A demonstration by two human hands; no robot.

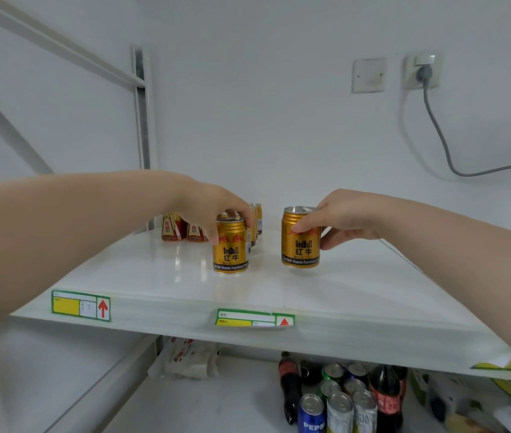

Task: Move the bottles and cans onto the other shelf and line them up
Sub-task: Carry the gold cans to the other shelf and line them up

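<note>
Gold cans stand on the upper shelf [160, 276]: the left hand [210, 207] grips one can [230, 250] by its top, the right hand [341, 220] wraps another can [300, 239]. Slide the right one level with the left, labels forward.

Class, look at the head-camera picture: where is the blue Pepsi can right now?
The blue Pepsi can stands on the lower shelf, bottom centre-right of the head view, at the front of the cluster, left of a pale can.
</note>
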